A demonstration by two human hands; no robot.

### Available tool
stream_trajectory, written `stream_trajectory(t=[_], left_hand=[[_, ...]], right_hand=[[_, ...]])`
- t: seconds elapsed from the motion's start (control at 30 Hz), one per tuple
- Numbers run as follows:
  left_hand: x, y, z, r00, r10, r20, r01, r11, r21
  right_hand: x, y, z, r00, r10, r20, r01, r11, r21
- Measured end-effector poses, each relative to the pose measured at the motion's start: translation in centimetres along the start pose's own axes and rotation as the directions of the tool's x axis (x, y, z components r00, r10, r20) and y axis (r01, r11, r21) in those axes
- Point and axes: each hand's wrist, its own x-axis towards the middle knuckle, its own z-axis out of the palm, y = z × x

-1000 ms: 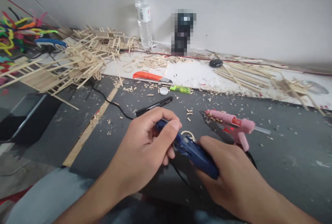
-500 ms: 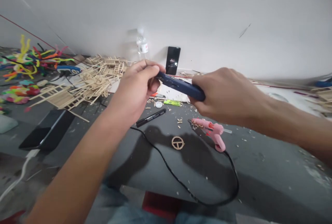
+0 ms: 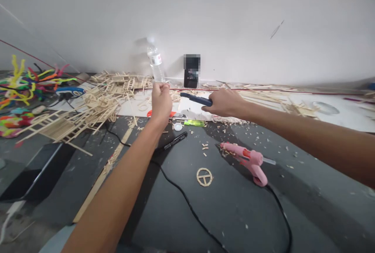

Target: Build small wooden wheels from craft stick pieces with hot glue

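My right hand (image 3: 224,102) is wrapped round a long dark blue hand tool (image 3: 196,98), whose tip points left over the white sheet. The tool's exact kind does not show. To its left, clear of the tool, my left hand (image 3: 161,100) is closed with thumb and fingers pressed together; anything inside the pinch is hidden. Nearer to me on the dark table lies a small round wooden ring (image 3: 204,177) with crossbars. A pink glue gun (image 3: 246,159) rests on its side to the right of the ring. A black marker (image 3: 172,142) lies beside my left forearm.
Wooden stick models (image 3: 96,108) pile up at the left, near colourful pipe cleaners (image 3: 23,85). A water bottle (image 3: 156,63) and an upright phone (image 3: 191,73) stand by the wall. Another phone (image 3: 38,171) lies at the left. A black cord (image 3: 187,200) crosses the table.
My left hand has come away from the far end of the blue tool. Both hands are farther forward, and the tool now sits lower over the white sheet. The view has shifted.
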Motion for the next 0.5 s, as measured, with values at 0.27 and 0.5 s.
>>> stream_trajectory(t=[0.27,0.5], left_hand=[[-8.0,-2.9,-2.6,0.867,0.160,0.471,-0.345,0.876,0.337],[-13.3,-2.1,-3.9,0.711,0.211,0.671,-0.525,0.794,0.307]], right_hand=[[4.1,-1.7,3.8,0.995,-0.039,-0.092,0.041,0.999,0.026],[3.6,-2.7,5.9,0.982,-0.081,-0.172,0.093,0.994,0.065]])
